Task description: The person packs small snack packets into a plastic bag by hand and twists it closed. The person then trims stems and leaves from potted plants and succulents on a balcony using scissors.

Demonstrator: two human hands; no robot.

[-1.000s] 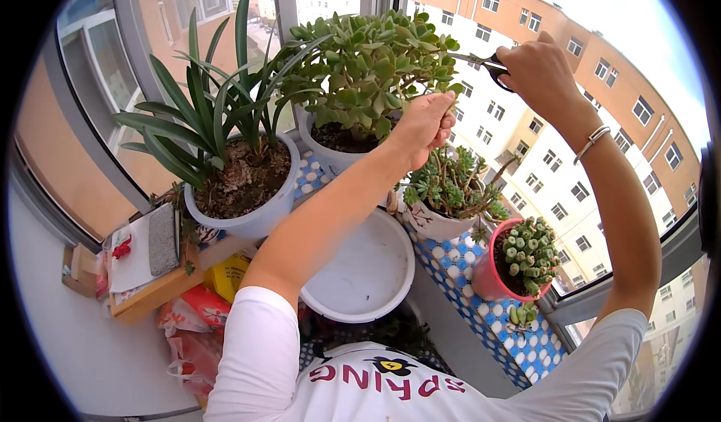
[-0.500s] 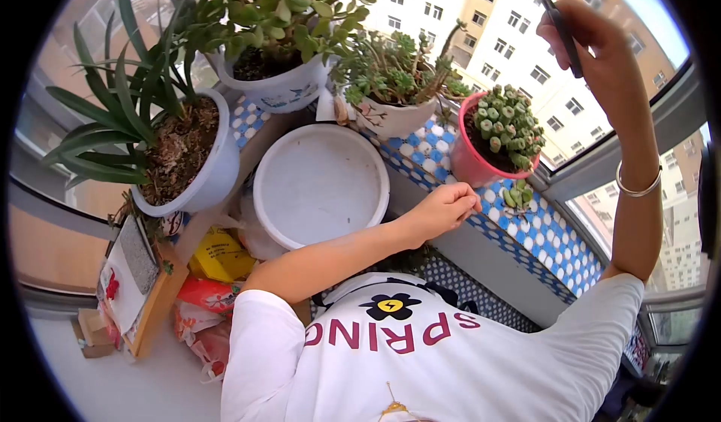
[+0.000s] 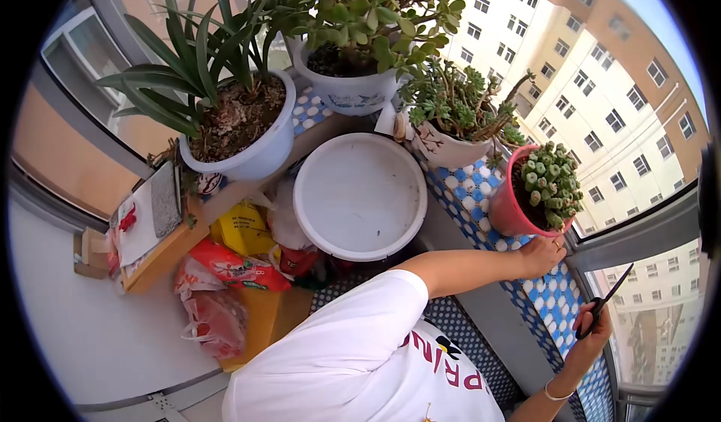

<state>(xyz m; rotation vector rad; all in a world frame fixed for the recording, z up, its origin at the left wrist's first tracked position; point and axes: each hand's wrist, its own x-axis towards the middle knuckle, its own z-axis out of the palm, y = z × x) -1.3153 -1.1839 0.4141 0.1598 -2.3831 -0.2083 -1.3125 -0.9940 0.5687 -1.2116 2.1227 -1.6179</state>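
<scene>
My left hand (image 3: 542, 257) rests at the tiled ledge just below the pink pot (image 3: 514, 204), fingers pinched together. Whatever they may hold is hidden from view. Packed with plump, rounded rosettes, the succulent (image 3: 552, 183) fills that pot. At the lower right, my right hand (image 3: 588, 347) is closed around the handles of black scissors (image 3: 597, 313). The blades point up and away, towards the window, apart from any plant. A white pot (image 3: 451, 150) of trailing succulents stands farther along the same ledge.
A large round white basin (image 3: 360, 196) stands left of the ledge (image 3: 552, 302). Behind it are a jade plant (image 3: 360, 16) and a strap-leaved plant (image 3: 203, 69), both potted. Plastic bags (image 3: 233, 264) and a cardboard box (image 3: 274, 317) lie lower left. Window frames border the right.
My view has turned, shifting the pots rightward. My right hand has come down from high up with the scissors. My left hand has moved to the ledge below the pink pot.
</scene>
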